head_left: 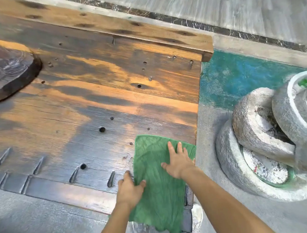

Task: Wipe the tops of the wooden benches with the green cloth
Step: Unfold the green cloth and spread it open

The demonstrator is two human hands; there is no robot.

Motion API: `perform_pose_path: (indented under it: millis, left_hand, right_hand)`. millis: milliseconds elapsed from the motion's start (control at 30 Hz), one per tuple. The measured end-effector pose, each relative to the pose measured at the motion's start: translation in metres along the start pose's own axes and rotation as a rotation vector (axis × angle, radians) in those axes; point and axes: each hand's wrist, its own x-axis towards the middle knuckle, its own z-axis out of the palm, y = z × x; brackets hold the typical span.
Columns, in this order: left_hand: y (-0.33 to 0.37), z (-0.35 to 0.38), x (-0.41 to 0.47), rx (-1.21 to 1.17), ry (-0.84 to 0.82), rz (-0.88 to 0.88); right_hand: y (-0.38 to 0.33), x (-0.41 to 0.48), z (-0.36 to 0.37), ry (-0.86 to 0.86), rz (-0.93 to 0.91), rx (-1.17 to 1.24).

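Note:
A green cloth (pixel 155 173) lies spread on the near right corner of a wide wooden bench top (pixel 99 94), its lower end hanging over the front edge. My right hand (pixel 178 162) lies flat on the cloth near the bench's right edge, fingers straight and spread. My left hand (pixel 130 188) rests at the cloth's left edge, thumb on the cloth and fingers on the wood. The bench top is dark and glossy near me, orange-brown farther away, with several holes and carved notches.
A dark round wooden slab (pixel 4 71) sits on the bench at the far left. Stacked stone rings (pixel 264 140) stand on the floor to the right. A raised wooden back rail (pixel 142 34) runs along the far side. My shoes (pixel 196 221) show below.

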Motion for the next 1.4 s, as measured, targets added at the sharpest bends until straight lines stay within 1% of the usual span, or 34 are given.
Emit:
perform_pose_path:
  millis: [67, 133, 167, 233, 333, 400, 467, 533, 600, 700, 767, 900, 1000, 1133, 1200, 1233, 1300, 1400]
  left_hand:
    - [-0.002, 0.004, 0.002, -0.057, 0.007, -0.044]
    - [-0.005, 0.010, -0.001, -0.124, -0.034, -0.093]
    - [-0.006, 0.014, -0.002, -0.174, -0.048, -0.088]
    - [-0.001, 0.021, -0.011, -0.239, -0.101, -0.081]
    - [0.015, 0.031, -0.027, -0.323, -0.171, -0.085]
    - [0.030, 0.037, -0.035, -0.340, -0.186, -0.084]
    - [0.047, 0.044, -0.040, -0.336, -0.186, -0.104]
    - [0.066, 0.053, -0.046, -0.268, -0.206, -0.113]
    - [0.077, 0.058, -0.048, -0.098, -0.232, -0.098]
    - [0.105, 0.072, -0.056, 0.125, -0.205, -0.074]
    - [0.119, 0.079, -0.062, 0.155, -0.149, -0.064]
    - [0.147, 0.094, -0.071, 0.215, -0.067, -0.036]
    - [0.178, 0.107, -0.076, 0.228, -0.055, 0.056]
    - [0.239, 0.109, -0.085, 0.218, -0.032, 0.253]
    - [0.273, 0.104, -0.096, 0.166, 0.009, 0.365]
    - [0.289, 0.100, -0.101, 0.114, 0.029, 0.443]
    - [0.322, 0.093, -0.111, 0.047, 0.091, 0.667]
    - [0.367, 0.082, -0.119, 0.086, 0.184, 0.966]
  right_hand:
    - [0.002, 0.011, -0.009, 0.031, -0.006, 0.034]
    - [0.009, 0.019, -0.018, 0.021, -0.018, 0.040]
    - [0.014, 0.023, -0.020, 0.011, -0.031, 0.027]
    - [0.027, 0.024, -0.021, 0.009, -0.059, -0.044]
    - [0.045, 0.017, -0.024, 0.097, -0.117, -0.205]
    - [0.057, 0.010, -0.023, 0.111, -0.124, -0.202]
    - [0.073, 0.003, -0.028, 0.069, -0.103, -0.149]
    - [0.096, 0.000, -0.037, 0.057, -0.085, -0.080]
    - [0.109, -0.003, -0.050, 0.087, -0.107, 0.033]
    - [0.133, -0.011, -0.091, 0.118, -0.198, 0.232]
    - [0.146, -0.021, -0.123, 0.104, -0.277, 0.337]
    - [0.161, -0.047, -0.184, 0.194, -0.467, 0.424]
    - [0.160, -0.071, -0.223, 0.188, -0.581, 0.421]
    - [0.155, -0.103, -0.264, 0.161, -0.684, 0.403]
    - [0.155, -0.117, -0.283, 0.155, -0.714, 0.416]
    - [0.156, -0.122, -0.292, 0.157, -0.728, 0.411]
    - [0.160, -0.130, -0.313, 0.163, -0.745, 0.402]
    - [0.169, -0.136, -0.348, 0.198, -0.753, 0.378]
